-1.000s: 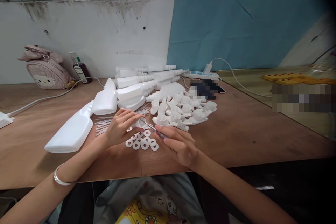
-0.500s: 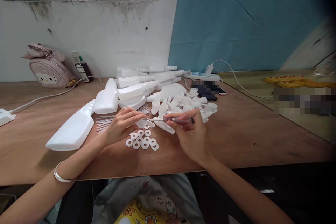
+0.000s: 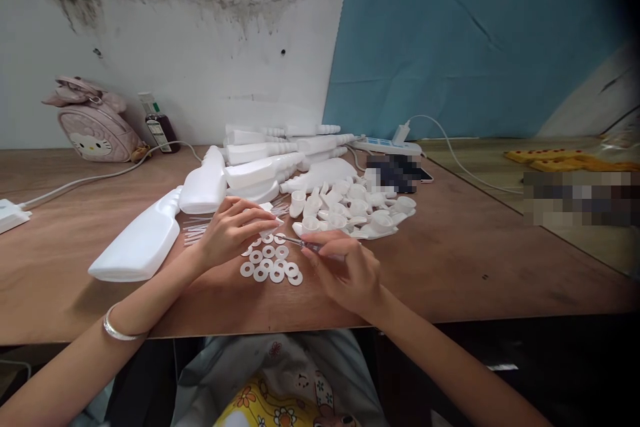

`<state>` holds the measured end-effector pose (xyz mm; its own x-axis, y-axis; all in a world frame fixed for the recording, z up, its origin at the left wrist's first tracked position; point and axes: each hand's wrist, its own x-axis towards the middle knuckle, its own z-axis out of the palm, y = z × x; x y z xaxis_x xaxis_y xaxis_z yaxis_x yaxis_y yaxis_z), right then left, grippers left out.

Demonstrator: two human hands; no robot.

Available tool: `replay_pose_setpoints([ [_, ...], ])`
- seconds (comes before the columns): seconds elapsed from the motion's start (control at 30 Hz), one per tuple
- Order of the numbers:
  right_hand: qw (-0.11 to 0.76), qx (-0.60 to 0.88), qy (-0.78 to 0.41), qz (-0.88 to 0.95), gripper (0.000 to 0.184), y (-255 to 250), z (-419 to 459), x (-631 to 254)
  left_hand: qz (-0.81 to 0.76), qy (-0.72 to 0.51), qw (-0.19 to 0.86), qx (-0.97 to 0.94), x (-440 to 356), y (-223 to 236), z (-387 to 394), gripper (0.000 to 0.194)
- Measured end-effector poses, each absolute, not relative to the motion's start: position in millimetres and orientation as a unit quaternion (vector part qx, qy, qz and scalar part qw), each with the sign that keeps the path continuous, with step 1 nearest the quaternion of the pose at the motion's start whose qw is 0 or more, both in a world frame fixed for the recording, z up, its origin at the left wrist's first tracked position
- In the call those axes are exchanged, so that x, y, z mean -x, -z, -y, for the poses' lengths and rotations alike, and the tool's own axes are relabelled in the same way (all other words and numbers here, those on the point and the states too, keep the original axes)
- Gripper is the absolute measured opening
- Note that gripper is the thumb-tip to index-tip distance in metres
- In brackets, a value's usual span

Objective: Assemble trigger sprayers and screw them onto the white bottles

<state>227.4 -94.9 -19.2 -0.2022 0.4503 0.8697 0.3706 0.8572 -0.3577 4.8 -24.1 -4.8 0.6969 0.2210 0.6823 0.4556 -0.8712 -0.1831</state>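
Between the fingertips of my left hand (image 3: 231, 233) is a small white plastic trigger-sprayer part (image 3: 271, 229), mostly covered by the fingers. My right hand (image 3: 353, 275) is closed round the clear handle of a screwdriver (image 3: 307, 245). Its thin metal shaft points left, with the tip close to the white part; whether they touch I cannot tell. Just below both hands lie several flat white washers (image 3: 261, 273). Thin white tubes (image 3: 194, 229) lie partly behind my left hand. Beyond my right hand spreads a heap of white plastic sprayer parts (image 3: 358, 208).
White plastic bottles (image 3: 137, 240) lie on the table at left and stacked at the back. A pink bag (image 3: 93, 130) and a dark small bottle (image 3: 161, 130) stand by the wall. Phones (image 3: 395, 172) and a power strip (image 3: 387, 145) lie at back right.
My right hand has moved down and left, and the screwdriver now slants up toward its tip. The white part has turned in my left fingers and is more hidden.
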Motion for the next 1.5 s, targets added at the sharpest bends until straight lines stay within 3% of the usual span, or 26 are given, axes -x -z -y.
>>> replay_pose_setpoints([
  [0.13, 0.536, 0.227, 0.071, 0.810, 0.028, 24, 91, -226, 0.204, 0.343, 0.175, 0.900, -5, 5, 25, 0.022],
  [0.27, 0.525, 0.202, 0.101, 0.820, 0.025, 23, 92, -226, 0.264, 0.366, 0.156, 0.879, -5, 4, 27, 0.017],
  [0.5, 0.445, 0.088, 0.160, 0.877, 0.020, 26, 97, -229, 0.354, 0.433, 0.130, 0.819, -7, -2, 32, 0.026],
  [0.63, 0.430, 0.116, 0.157, 0.882, 0.022, 28, 98, -229, 0.380, 0.455, 0.128, 0.795, -8, -4, 32, 0.023],
  [0.93, 0.309, 0.225, 0.263, 0.886, 0.024, 27, 94, -223, 0.413, 0.465, -0.045, 0.782, -19, 1, 38, 0.030],
  [1.13, 0.299, 0.238, 0.319, 0.867, 0.026, 25, 97, -222, 0.406, 0.350, -0.130, 0.834, -55, -13, 43, 0.033],
  [1.5, 0.357, 0.306, 0.303, 0.829, 0.028, 28, 101, -223, 0.499, 0.200, -0.073, 0.840, -91, -9, 49, 0.037],
])
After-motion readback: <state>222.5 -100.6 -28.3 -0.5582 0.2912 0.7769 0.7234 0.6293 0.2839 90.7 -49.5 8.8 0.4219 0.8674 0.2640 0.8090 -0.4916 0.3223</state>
